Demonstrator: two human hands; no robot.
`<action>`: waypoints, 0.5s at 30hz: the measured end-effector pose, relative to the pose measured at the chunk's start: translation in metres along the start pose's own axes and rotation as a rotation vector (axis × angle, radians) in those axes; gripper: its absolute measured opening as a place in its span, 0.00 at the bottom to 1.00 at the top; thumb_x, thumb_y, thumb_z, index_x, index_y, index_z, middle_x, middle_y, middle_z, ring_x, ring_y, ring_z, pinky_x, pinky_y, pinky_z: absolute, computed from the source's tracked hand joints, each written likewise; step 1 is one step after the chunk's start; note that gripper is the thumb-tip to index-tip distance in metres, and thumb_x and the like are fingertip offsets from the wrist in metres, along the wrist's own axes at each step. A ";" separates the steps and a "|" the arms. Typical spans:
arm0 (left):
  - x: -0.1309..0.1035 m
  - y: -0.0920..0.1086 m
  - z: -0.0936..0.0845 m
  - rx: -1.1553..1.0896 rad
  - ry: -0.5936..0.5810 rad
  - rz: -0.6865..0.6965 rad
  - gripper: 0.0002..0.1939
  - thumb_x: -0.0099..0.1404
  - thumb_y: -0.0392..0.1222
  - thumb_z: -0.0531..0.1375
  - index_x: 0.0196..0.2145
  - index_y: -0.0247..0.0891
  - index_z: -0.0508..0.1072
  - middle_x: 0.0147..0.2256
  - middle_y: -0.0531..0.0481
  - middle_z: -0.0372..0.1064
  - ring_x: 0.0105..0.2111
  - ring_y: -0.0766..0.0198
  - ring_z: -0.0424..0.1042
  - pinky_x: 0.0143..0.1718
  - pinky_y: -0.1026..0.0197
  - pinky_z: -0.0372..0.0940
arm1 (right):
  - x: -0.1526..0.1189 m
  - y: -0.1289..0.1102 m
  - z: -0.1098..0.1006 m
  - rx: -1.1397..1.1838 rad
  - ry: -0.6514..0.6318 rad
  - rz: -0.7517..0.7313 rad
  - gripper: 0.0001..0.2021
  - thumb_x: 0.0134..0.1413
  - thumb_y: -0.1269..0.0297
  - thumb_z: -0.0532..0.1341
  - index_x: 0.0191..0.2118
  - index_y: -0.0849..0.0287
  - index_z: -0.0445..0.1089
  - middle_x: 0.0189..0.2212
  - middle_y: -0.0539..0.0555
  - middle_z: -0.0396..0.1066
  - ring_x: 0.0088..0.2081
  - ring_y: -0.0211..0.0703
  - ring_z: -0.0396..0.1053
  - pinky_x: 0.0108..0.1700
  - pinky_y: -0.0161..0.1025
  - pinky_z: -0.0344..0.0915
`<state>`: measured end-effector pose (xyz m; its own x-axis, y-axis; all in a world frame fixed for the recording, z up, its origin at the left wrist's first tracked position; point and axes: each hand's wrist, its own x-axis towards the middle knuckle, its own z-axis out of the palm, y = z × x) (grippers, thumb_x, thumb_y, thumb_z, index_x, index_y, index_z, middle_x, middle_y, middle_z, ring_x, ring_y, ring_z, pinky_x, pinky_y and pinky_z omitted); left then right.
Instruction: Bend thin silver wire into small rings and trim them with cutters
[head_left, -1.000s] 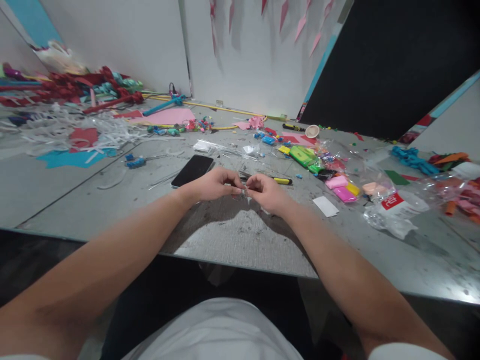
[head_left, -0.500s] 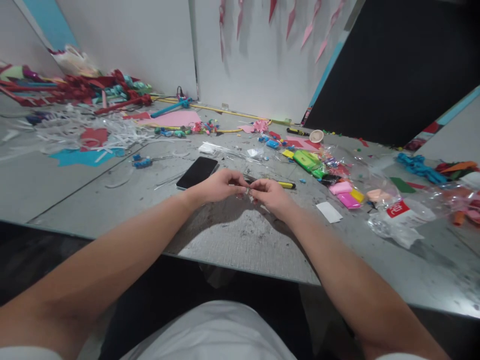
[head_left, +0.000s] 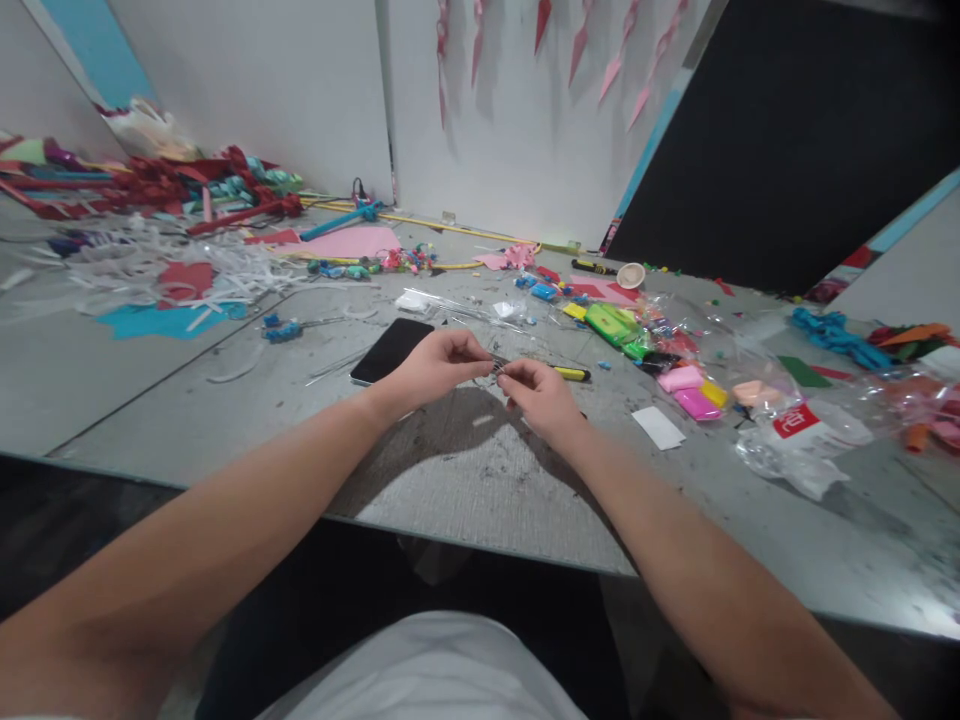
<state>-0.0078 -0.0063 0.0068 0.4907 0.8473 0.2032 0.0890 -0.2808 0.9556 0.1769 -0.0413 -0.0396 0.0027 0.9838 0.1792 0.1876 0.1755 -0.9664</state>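
Observation:
My left hand (head_left: 442, 364) and my right hand (head_left: 541, 398) meet over the front middle of the table, fingertips almost touching. Between the pinched thumbs and forefingers is a small, thin, wire-like piece (head_left: 497, 368), mostly covered by the fingers. Just behind my left hand lies a black phone (head_left: 394, 347), screen up. A yellow and black handle (head_left: 572, 374), like a utility knife's, sticks out behind my right hand. Several thin wires (head_left: 334, 368) lie to the left of the phone, and more stretch across the table behind my hands.
Colourful clay packets (head_left: 615, 325) and crumpled clear plastic (head_left: 806, 450) spread over the right side. White cards (head_left: 658, 428) lie nearer my right forearm. Shredded white strips (head_left: 112, 262), blue paper (head_left: 157, 318) and red bundles (head_left: 157, 180) cover the left. A wall (head_left: 517, 150) rises behind.
My hands stay together in nearly the same place, with the fingertips shifted slightly. More of the dark wire-like piece shows between them now. The view has tilted a little.

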 end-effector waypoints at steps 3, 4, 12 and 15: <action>0.000 0.000 -0.001 -0.027 -0.034 -0.034 0.12 0.57 0.43 0.72 0.30 0.33 0.75 0.30 0.50 0.76 0.31 0.68 0.72 0.36 0.62 0.64 | -0.002 -0.002 -0.003 -0.060 0.043 -0.040 0.10 0.50 0.56 0.64 0.33 0.57 0.71 0.30 0.52 0.73 0.33 0.43 0.70 0.33 0.39 0.66; 0.000 0.000 -0.001 -0.039 -0.046 -0.046 0.13 0.57 0.43 0.72 0.30 0.33 0.75 0.30 0.50 0.76 0.31 0.68 0.72 0.37 0.62 0.64 | -0.003 -0.003 -0.004 -0.078 0.055 -0.054 0.09 0.50 0.57 0.64 0.33 0.57 0.71 0.31 0.53 0.73 0.35 0.44 0.71 0.34 0.39 0.67; 0.003 -0.003 -0.002 -0.138 -0.107 -0.150 0.12 0.56 0.41 0.72 0.29 0.33 0.74 0.26 0.50 0.74 0.28 0.69 0.72 0.33 0.64 0.64 | -0.002 -0.002 -0.007 -0.150 0.093 -0.119 0.09 0.52 0.58 0.63 0.35 0.57 0.70 0.32 0.54 0.73 0.37 0.46 0.71 0.35 0.41 0.67; 0.004 -0.006 -0.002 -0.223 -0.122 -0.207 0.12 0.57 0.41 0.72 0.29 0.34 0.73 0.28 0.50 0.74 0.29 0.68 0.73 0.33 0.64 0.66 | -0.003 -0.004 -0.007 -0.159 0.066 -0.133 0.09 0.53 0.57 0.61 0.36 0.56 0.70 0.31 0.53 0.72 0.35 0.44 0.70 0.33 0.39 0.66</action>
<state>-0.0086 -0.0006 0.0028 0.5835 0.8120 -0.0144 0.0122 0.0090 0.9999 0.1830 -0.0447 -0.0347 0.0313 0.9469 0.3201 0.3430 0.2906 -0.8932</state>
